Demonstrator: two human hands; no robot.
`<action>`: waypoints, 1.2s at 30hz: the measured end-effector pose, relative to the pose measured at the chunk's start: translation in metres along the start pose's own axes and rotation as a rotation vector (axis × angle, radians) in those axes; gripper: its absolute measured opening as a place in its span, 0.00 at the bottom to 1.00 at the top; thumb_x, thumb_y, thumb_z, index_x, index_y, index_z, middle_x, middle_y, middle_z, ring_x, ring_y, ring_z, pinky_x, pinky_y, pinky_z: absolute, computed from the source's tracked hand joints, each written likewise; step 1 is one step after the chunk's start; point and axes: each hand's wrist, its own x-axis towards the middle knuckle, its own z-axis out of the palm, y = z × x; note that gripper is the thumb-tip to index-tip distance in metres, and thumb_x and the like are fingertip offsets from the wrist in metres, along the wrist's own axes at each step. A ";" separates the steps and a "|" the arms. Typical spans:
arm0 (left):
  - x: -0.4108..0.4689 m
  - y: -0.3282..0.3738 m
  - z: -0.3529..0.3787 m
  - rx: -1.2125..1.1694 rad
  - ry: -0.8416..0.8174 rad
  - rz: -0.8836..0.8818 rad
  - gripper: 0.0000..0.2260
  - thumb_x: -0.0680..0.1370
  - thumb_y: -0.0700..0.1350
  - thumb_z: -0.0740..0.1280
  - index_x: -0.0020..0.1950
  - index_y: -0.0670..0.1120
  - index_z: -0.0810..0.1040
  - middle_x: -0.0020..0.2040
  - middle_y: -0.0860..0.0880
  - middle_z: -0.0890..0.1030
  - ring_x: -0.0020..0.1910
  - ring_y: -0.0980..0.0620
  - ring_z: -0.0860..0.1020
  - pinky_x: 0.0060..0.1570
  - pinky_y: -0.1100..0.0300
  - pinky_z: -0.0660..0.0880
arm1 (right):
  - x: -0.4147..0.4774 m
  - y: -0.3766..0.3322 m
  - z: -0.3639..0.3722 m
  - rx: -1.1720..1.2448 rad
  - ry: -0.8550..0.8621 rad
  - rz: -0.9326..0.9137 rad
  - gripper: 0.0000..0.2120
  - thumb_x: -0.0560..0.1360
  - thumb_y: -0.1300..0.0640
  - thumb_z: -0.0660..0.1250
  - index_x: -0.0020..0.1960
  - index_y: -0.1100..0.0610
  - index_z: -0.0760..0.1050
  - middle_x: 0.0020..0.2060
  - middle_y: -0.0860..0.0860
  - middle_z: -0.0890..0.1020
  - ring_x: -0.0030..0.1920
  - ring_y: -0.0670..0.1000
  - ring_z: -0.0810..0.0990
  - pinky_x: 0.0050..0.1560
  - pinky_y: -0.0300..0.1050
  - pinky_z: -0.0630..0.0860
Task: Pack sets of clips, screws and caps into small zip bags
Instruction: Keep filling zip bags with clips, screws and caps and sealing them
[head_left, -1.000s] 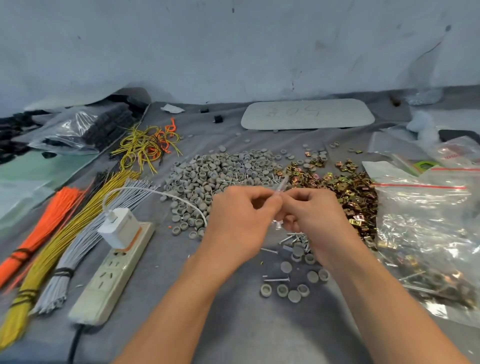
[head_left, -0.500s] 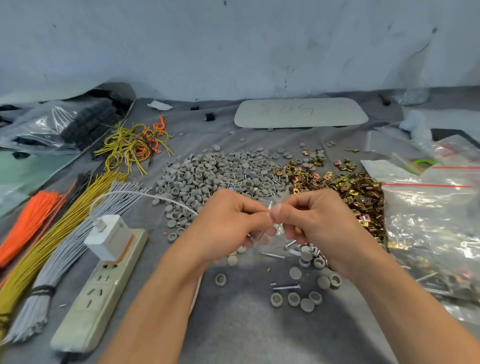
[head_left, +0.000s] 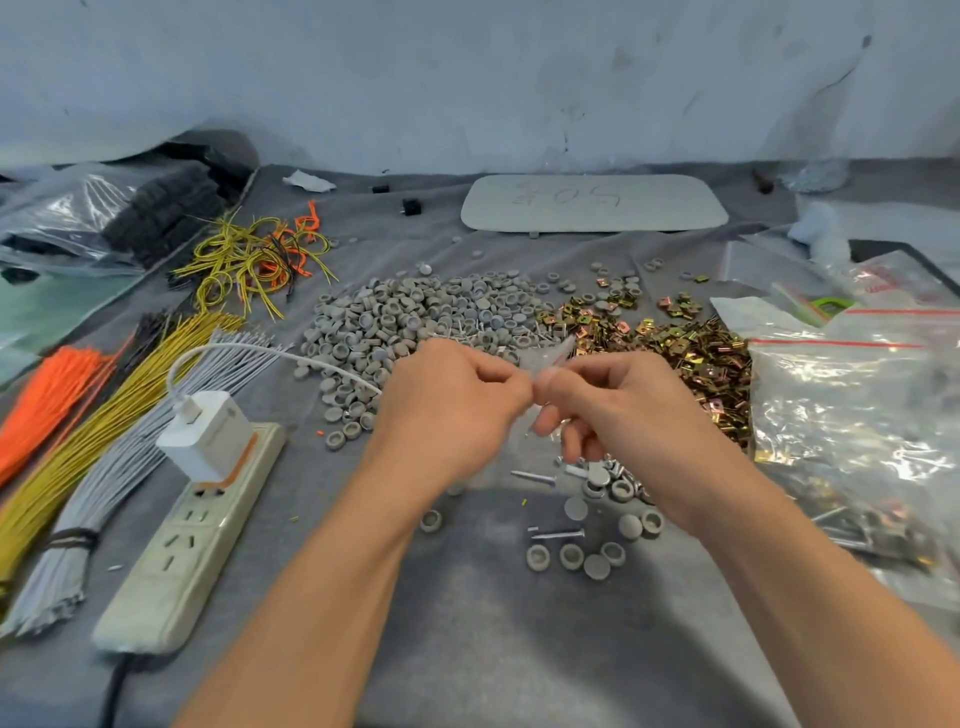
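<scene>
The left hand (head_left: 452, 415) and right hand (head_left: 628, 410) each pinch a small clear bag (head_left: 553, 358) held between them. Caps (head_left: 415, 322) and clips (head_left: 691, 353) lie heaped on the bench (head_left: 493, 649) beyond.

Two bare arms are showing, from below the elbows down to the fingers. The left grip (head_left: 452, 410) and the right grip (head_left: 618, 410) are bare as well. Both forearms are looking long and smooth.

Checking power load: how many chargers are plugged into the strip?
1: white charger at the strip's far end. The nearer sockets hold nothing; none look hidden.
</scene>
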 end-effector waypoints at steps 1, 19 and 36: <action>0.000 0.002 0.001 -0.029 0.013 0.009 0.06 0.70 0.58 0.73 0.33 0.67 0.84 0.27 0.61 0.81 0.27 0.62 0.76 0.27 0.67 0.67 | 0.001 -0.001 0.001 -0.020 0.019 -0.006 0.10 0.78 0.52 0.71 0.41 0.55 0.85 0.34 0.54 0.86 0.29 0.52 0.78 0.32 0.43 0.72; -0.005 0.015 -0.012 0.152 0.497 0.038 0.09 0.68 0.49 0.75 0.29 0.55 0.80 0.25 0.60 0.78 0.27 0.61 0.77 0.28 0.67 0.65 | -0.005 -0.023 0.000 -0.330 0.187 0.029 0.18 0.73 0.58 0.70 0.25 0.56 0.72 0.19 0.45 0.68 0.21 0.44 0.64 0.31 0.41 0.69; -0.014 0.020 0.012 0.097 0.298 0.463 0.06 0.71 0.43 0.74 0.43 0.53 0.88 0.37 0.53 0.86 0.35 0.51 0.83 0.40 0.57 0.81 | 0.006 -0.014 0.013 0.580 0.149 0.317 0.20 0.75 0.71 0.64 0.28 0.57 0.81 0.25 0.54 0.72 0.21 0.46 0.63 0.23 0.38 0.59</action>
